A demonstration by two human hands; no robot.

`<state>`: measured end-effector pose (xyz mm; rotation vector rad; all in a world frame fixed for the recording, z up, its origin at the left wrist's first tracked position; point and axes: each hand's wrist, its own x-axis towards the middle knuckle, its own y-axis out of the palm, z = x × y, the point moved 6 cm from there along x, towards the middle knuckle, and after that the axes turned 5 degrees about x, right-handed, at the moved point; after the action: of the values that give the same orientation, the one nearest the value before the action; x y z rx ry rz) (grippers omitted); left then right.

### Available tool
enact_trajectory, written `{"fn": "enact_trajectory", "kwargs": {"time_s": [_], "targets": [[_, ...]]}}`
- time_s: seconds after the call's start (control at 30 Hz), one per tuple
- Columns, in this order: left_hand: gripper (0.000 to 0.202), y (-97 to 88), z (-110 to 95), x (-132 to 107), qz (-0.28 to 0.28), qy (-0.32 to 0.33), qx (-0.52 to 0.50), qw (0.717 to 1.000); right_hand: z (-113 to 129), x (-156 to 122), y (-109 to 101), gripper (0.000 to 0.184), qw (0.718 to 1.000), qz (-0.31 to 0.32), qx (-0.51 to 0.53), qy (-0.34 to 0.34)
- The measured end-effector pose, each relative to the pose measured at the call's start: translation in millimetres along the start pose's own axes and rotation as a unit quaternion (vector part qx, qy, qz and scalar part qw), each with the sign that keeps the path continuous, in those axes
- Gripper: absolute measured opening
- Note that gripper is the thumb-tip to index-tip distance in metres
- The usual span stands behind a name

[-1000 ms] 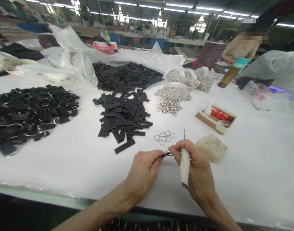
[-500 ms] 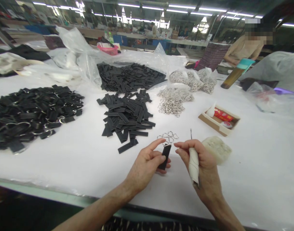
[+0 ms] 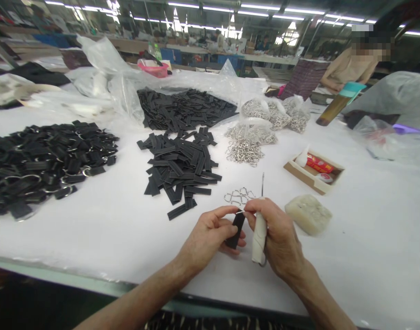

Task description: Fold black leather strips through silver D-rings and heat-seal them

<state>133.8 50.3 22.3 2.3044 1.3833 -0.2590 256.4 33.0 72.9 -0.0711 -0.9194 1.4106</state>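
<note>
My left hand [image 3: 210, 231] is closed on a short black strap [image 3: 236, 229], its thumb pressed on the strap's face. A thin metal ring [image 3: 240, 212] crosses the strap's upper end, with my left fingertips at one side. My right hand [image 3: 280, 233] is wrapped round an awl-like tool [image 3: 260, 238] with a pale wrapped handle, its thin metal shaft pointing away from me. The right thumb and forefinger meet at the ring's other side. Several loose wire rings [image 3: 242, 195] lie just beyond my hands. The tool's exact tip shape is too small to tell.
Loose black strips [image 3: 182, 160] lie in the middle, and a pile of straps with rings [image 3: 52, 160] lies left. Bagged rings [image 3: 253, 130] stand behind. To the right are a small box [image 3: 304, 180], a waxy block [image 3: 308, 214] and a bottle [image 3: 337, 110]. Another person [image 3: 347, 68] sits beyond.
My right hand has moved left with the tool and its fingertips now touch the ring at the strap's end. My left hand keeps the strap, nearly in place.
</note>
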Motion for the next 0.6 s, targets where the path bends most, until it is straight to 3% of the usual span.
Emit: {"fn": "enact_trajectory", "kwargs": {"time_s": [0.1,0.33,0.6], "targets": [[0.041,-0.6,4.8,0.7,0.025,-0.017,-0.054,0.998,1.1,-1.1,-2.9,0.012,1.0,-0.002,-0.003,-0.001],[0.044,2.9,8.5,-2.6,0.06,-0.074,-0.137,0.986,-6.6,-9.8,-9.3,0.016,0.994,0.034,0.063,0.079],[0.046,6.1,9.0,-5.2,0.074,-0.068,-0.151,0.983,-4.2,-13.8,-10.1,0.019,0.998,0.012,0.057,0.039]]}}
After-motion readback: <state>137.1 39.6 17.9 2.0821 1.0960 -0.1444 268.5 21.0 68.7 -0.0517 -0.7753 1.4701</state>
